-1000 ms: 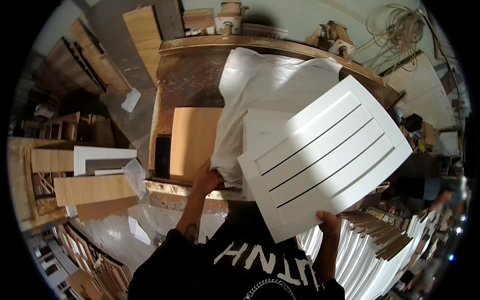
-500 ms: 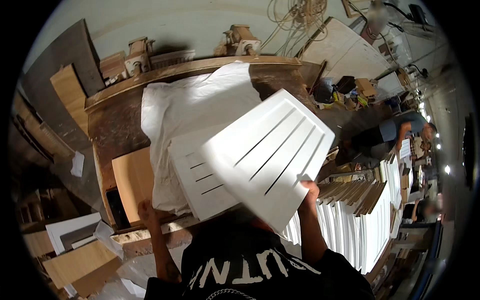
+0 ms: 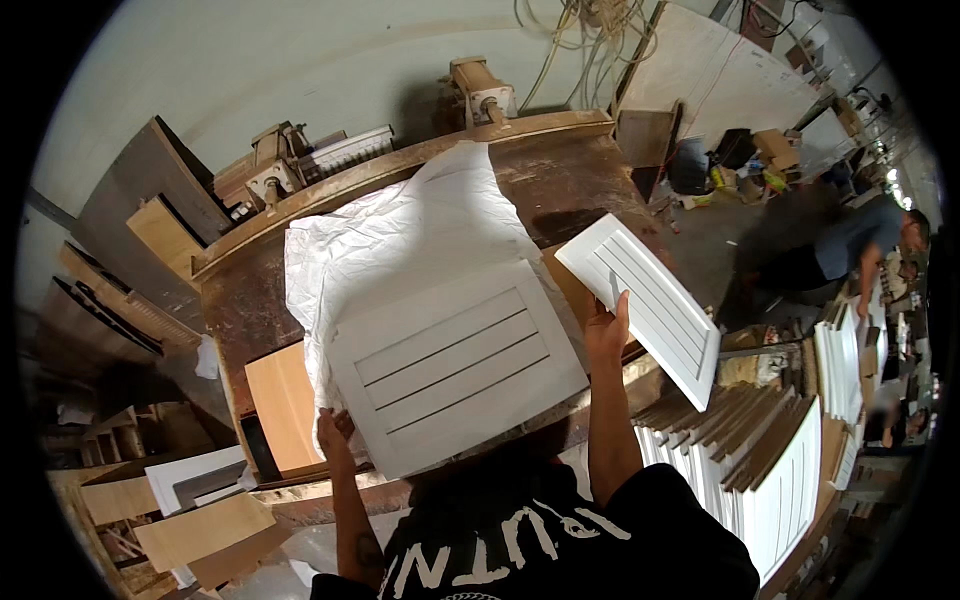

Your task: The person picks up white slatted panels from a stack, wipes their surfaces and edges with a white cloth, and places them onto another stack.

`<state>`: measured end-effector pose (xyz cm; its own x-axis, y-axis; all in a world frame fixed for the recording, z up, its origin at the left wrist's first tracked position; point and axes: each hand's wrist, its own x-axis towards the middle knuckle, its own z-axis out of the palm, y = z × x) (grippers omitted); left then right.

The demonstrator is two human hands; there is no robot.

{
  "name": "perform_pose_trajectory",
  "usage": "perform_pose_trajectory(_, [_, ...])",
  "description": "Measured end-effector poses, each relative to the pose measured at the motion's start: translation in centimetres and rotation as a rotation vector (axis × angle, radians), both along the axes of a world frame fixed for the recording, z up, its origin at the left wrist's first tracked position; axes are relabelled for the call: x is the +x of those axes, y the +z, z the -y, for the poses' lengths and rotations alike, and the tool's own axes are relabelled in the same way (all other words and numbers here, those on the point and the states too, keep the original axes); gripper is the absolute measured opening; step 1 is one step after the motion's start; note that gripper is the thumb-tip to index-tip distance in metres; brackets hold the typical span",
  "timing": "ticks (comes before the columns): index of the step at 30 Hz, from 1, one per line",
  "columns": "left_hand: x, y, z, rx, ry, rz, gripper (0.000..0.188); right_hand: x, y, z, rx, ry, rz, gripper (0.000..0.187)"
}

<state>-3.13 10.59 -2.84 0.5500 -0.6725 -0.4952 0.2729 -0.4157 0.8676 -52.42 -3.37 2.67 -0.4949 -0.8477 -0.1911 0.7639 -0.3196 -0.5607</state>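
Free room lies above the white cloth (image 3: 375,238); a held panel (image 3: 650,310) blocks rightward.

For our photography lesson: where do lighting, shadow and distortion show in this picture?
All in the head view: the raised panel is brighter than the lower panel; a dark shadow falls on the wall; the back rail bends; the corners are black.

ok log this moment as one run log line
right hand: holding white grooved panel | left hand: at edge of white cloth | second grooved panel: lying on cloth

The held panel (image 3: 648,306) and the flat panel (image 3: 460,368) are white with dark parallel lines; the table (image 3: 565,165) is brown.
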Motion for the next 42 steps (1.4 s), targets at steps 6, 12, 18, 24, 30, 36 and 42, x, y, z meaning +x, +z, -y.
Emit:
perform_pose_trajectory(6, [0.3,-1.5,0.8,0.129,0.039,-0.341,0.069,1.4,-3.4,2.9,0.314,-0.047,-0.023,0.074])
perform_pose_trajectory(12, [-1.2,1.2,2.4,0.031,-0.157,-0.432,0.075,0.8,-5.0,2.0,0.653,0.504,-0.215,0.072])
perform_pose_trajectory(18, [-4.4,3.9,4.2,0.175,-0.124,-0.249,0.074,0.9,-2.1,1.2,0.661,0.929,-0.888,0.06])
perform_pose_trajectory(24, [-5.3,5.0,5.3,0.228,-0.171,-0.278,0.076,1.0,-1.3,0.9,0.568,0.987,-1.074,0.067])
perform_pose_trajectory(30, [-7.0,7.1,4.5,0.124,-0.229,-0.204,0.072,-0.6,1.0,0.8,0.688,1.032,-0.833,0.067])
perform_pose_trajectory(36, [-6.9,10.2,1.0,0.225,-0.253,0.194,0.08,-3.3,-0.1,-3.2,0.579,0.85,-0.496,0.058])
perform_pose_trajectory(42, [-8.7,14.8,-1.2,0.273,-0.308,0.389,0.079,-4.8,3.4,-10.0,0.64,0.74,-0.541,0.059])
